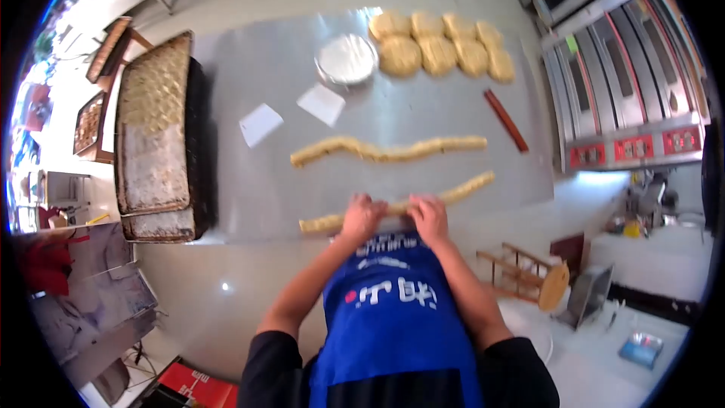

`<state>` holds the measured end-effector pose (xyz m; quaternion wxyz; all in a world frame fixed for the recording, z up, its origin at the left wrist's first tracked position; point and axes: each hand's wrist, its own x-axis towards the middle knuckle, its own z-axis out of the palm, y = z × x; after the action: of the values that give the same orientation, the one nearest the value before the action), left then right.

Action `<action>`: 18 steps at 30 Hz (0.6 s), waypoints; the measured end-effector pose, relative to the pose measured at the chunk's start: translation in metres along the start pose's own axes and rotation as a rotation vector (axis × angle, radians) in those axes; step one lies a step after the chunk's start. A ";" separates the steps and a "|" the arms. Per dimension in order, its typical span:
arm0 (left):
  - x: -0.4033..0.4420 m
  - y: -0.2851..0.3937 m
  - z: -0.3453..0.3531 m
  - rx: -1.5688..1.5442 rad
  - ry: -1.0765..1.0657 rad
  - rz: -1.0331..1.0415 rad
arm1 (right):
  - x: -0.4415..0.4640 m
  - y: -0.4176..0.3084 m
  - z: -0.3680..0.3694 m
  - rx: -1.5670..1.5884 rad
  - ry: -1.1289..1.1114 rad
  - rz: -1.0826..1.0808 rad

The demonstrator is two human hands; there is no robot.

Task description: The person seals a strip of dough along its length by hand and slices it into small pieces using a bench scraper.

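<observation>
One near dough rope (323, 224): lying along the front edge of the bench (253, 193), its right end angling away from the person. Left hand (362, 215) and right hand (429, 217): both resting on its middle, set slightly apart. Grip: fingers bunching close over the dough; from where I am standing, the view being small and soft, I cannot tell whether they are pinching or only pressing.

Risk, thinning: uneven pressure between the hands could be necking the middle, even tearing it.
Risk, edge: the left end is lying close to the rim; a pull toward the blue apron (400, 317) could be dragging it over.
One far dough rope (377, 154): curving just beyond, apart from the near one. Risk, sticking: a forward push could be bringing the two into contact.
</observation>
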<state>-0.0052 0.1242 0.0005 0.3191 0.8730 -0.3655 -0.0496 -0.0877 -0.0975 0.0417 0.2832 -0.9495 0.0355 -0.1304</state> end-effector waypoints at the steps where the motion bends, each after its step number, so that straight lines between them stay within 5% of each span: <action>1: 0.005 0.006 -0.010 0.039 -0.101 -0.025 | -0.002 -0.001 -0.008 -0.007 0.031 0.028; 2: 0.003 0.011 -0.003 0.021 0.045 -0.009 | -0.004 0.000 -0.016 0.007 0.081 0.024; 6: 0.012 0.022 0.002 -0.042 0.062 0.060 | -0.020 0.020 -0.025 0.044 0.104 0.054; 18: 0.017 0.042 0.015 -0.016 0.067 -0.081 | 0.012 0.044 -0.025 0.154 -0.125 -0.303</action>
<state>-0.0227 0.0828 0.0158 0.3361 0.8856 -0.3185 -0.0361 -0.0824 -0.1498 0.0407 0.3338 -0.9258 -0.1357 -0.1146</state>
